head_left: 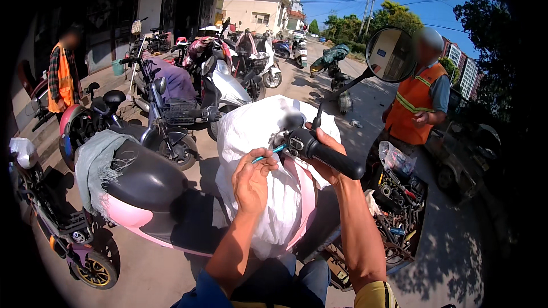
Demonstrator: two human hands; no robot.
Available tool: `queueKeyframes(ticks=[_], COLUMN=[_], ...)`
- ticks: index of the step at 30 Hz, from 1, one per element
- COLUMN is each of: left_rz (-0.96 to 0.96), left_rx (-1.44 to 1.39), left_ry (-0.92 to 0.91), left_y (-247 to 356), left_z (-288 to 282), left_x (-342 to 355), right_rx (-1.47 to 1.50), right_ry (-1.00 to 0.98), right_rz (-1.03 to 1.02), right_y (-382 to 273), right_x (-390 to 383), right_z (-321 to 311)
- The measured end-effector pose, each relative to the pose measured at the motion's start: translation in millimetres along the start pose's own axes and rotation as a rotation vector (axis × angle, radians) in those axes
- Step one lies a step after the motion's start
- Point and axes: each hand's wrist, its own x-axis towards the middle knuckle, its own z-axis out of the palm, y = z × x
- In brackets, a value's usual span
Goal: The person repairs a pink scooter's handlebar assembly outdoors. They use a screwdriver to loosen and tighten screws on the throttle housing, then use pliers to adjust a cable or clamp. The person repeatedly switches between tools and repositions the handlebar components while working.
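Note:
My left hand (253,181) holds a slim teal tool (267,154), perhaps a screwdriver, between thumb and fingers, its end at the handlebar's black switch housing (299,145). My right hand (332,144) grips the handlebar behind the housing and black rubber grip (342,165), which hide part of it. A round mirror (390,55) rises on a stalk from this handlebar. A white cover (240,137) is bunched over the scooter's front, with a pale pink strip (303,208) beside it. The scooter's dark seat (149,177) carries a grey fringed cloth (97,162).
An open toolbox (399,217) full of tools sits at right. A person in an orange vest and pale headgear (415,105) stands just beyond it; another in a vest (64,80) is at left. Several parked scooters (222,94) line the shopfront, and a purple-framed bike (80,256) is at lower left.

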Motion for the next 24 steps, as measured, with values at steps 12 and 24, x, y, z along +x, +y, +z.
queueKeyframes(ticks=[12,24], left_rz=[0.115,-0.413], left_rx=[0.268,-0.182], left_ry=[-0.212,0.121], left_y=[12.6,37.7], left_z=[-34.6,-9.2], left_x=[5.4,29.4], right_rx=[-0.129,-0.167], right_ry=[0.086,0.094], right_rz=[-0.008,0.0], right_y=[4.0,2.2], right_x=[-3.6,-6.7], right_z=[1.1,8.1])
